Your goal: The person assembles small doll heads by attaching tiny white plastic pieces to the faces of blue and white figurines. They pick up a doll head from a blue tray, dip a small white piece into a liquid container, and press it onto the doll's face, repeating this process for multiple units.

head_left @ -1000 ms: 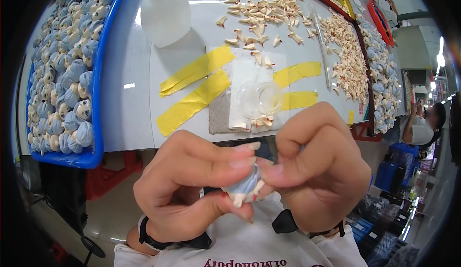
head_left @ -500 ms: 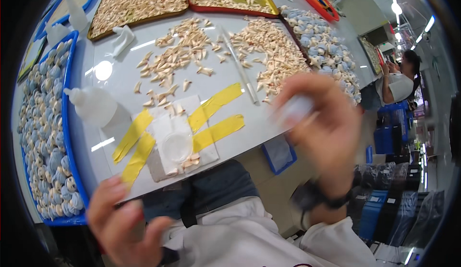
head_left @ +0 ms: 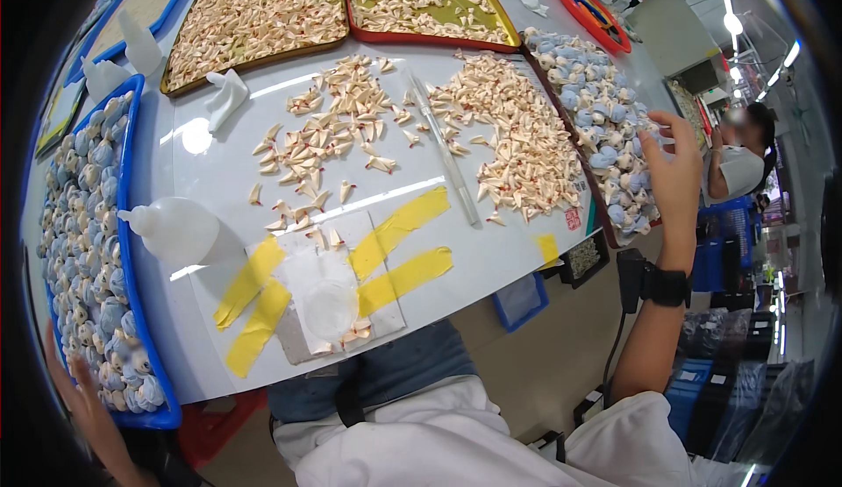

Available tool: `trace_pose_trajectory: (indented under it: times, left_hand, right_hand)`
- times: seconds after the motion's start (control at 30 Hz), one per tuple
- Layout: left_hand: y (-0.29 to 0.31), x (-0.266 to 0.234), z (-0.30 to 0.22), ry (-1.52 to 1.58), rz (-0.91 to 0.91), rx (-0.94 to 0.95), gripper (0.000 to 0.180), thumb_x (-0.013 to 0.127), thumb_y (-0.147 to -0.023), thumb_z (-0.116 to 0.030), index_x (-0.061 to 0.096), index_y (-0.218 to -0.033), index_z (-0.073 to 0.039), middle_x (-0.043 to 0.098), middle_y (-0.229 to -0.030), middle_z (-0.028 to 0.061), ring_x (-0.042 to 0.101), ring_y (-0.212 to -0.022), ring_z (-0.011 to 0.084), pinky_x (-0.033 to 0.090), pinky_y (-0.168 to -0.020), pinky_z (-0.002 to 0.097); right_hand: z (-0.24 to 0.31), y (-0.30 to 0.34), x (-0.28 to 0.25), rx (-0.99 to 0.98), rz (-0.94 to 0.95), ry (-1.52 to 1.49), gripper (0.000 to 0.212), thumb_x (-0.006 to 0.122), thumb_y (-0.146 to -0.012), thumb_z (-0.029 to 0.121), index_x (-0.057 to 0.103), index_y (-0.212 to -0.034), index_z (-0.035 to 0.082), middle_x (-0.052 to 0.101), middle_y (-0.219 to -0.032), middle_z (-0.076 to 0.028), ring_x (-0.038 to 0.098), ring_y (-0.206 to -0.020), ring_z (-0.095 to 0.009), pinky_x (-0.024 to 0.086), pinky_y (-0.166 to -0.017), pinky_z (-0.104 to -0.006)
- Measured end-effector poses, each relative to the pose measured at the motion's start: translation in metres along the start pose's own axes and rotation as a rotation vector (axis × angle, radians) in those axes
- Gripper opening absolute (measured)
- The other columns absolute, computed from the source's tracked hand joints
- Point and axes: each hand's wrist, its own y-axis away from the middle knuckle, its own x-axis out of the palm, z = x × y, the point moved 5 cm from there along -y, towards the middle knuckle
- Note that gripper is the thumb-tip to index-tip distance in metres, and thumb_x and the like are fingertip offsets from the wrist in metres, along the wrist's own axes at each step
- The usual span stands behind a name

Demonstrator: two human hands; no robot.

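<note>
the work looks midway: blue-and-cream doll heads [head_left: 603, 106] crowd the right side and the blue tray [head_left: 168, 415], while loose cream pieces [head_left: 526, 141] remain on the desk [head_left: 502, 240]. right hand [head_left: 674, 158]: loosely spread over heads; left hand [head_left: 90, 404]: cannot tell.

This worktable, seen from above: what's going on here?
A person's right hand is at the blue-and-cream doll heads piled on the right; whether it holds one is unclear. The left hand is by the blue tray of similar heads. Between them, cream pieces lie loose near a clear dish on a taped pad.
</note>
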Motion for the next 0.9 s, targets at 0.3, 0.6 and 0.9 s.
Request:
trace_pose_trajectory:
  times: [0.3,0.6,0.9]
  left_hand:
    - [-0.015,0.042,-0.001,-0.188,0.210,0.007,0.050,0.039,-0.093,-0.034,0.032,-0.135,-0.008,0.031,-0.139,0.0105,0.024,-0.131,0.0235,0.020,-0.106,0.0373]
    - [0.000,0.043,-0.029,-0.636,0.259,0.160,0.038,0.034,-0.094,-0.025,0.047,-0.127,-0.010,0.037,-0.137,0.0087,0.031,-0.128,0.0242,0.021,-0.105,0.0369]
    - [-0.012,0.045,-0.039,-0.319,0.199,0.121,0.033,0.040,-0.092,-0.024,0.053,-0.117,-0.007,0.046,-0.124,0.0139,0.045,-0.114,0.0287,0.031,-0.097,0.0373]
  right_hand:
    - [0.043,0.001,0.006,0.042,0.210,-0.415,0.026,0.062,-0.075,0.013,0.058,-0.099,0.004,0.058,-0.095,-0.009,0.055,-0.088,-0.020,0.043,-0.074,-0.0317]
    - [0.135,0.008,0.058,-0.273,0.745,-0.435,0.014,0.064,-0.066,0.004,0.058,-0.079,0.001,0.054,-0.075,-0.008,0.052,-0.068,-0.020,0.042,-0.064,-0.0300]
    - [0.125,0.013,0.059,-0.428,0.420,-0.288,0.008,0.058,-0.072,0.001,0.056,-0.079,-0.001,0.056,-0.076,-0.012,0.054,-0.067,-0.024,0.043,-0.062,-0.0303]
